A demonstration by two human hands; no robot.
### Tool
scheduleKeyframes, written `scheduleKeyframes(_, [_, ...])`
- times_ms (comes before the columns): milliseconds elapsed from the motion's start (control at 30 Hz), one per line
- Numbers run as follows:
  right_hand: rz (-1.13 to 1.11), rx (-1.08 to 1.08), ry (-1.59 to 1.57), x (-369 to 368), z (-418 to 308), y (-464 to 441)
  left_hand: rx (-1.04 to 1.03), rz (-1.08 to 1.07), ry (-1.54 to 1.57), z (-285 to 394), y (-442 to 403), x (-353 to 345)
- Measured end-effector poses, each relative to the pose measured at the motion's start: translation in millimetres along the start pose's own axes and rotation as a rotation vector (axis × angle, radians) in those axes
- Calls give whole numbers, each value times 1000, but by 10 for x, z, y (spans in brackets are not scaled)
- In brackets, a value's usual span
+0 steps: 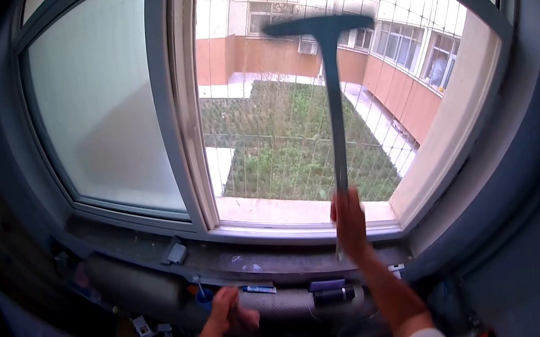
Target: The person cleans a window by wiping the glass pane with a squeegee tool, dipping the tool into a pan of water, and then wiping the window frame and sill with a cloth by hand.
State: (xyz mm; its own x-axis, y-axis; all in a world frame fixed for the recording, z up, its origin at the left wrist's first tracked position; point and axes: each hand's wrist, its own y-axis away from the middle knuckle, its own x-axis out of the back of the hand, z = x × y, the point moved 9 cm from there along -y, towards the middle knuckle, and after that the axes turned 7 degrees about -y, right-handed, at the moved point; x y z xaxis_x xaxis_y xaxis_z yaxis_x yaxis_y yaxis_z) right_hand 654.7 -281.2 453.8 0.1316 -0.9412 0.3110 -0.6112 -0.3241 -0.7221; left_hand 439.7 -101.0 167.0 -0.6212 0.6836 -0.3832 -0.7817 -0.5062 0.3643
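My right hand (pixel 350 220) is wrapped round the lower handle of a long window squeegee (pixel 335 105). The squeegee stands upright against the view of the window, its wide dark head at the top. Whether its blade touches the glass I cannot tell. Lower down, my left hand (pixel 222 306) is closed, with a crumpled pinkish cloth (pixel 245 318) hanging from it. Just left of that hand is a blue cup (pixel 204 298) with a toothbrush in it. A blue and white tube (pixel 259 289) lies to its right.
The window (pixel 294 145) has a frosted pane (pixel 100 122) on the left and wire mesh outside. Along the sill are a small grey box (pixel 176 253), a dark rolled bundle (pixel 134 280), a purple case (pixel 326 285) and a black cylinder (pixel 333 296). Small boxes lie lower left.
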Motion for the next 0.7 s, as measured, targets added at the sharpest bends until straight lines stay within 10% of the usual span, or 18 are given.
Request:
scheduleKeyframes(267, [25,-193,-226,-293,-104,-1181,-702,-116,-437,2908,140,-2151])
scheduleKeyframes(400, [-130,-503,-187,-684,624,-23,-1142,350,-960,3041,118,-2497])
scheduleKeyframes(700, [-380,-572,-59,-678,1243,2165,-410,75,-1162,728,-577,-1920])
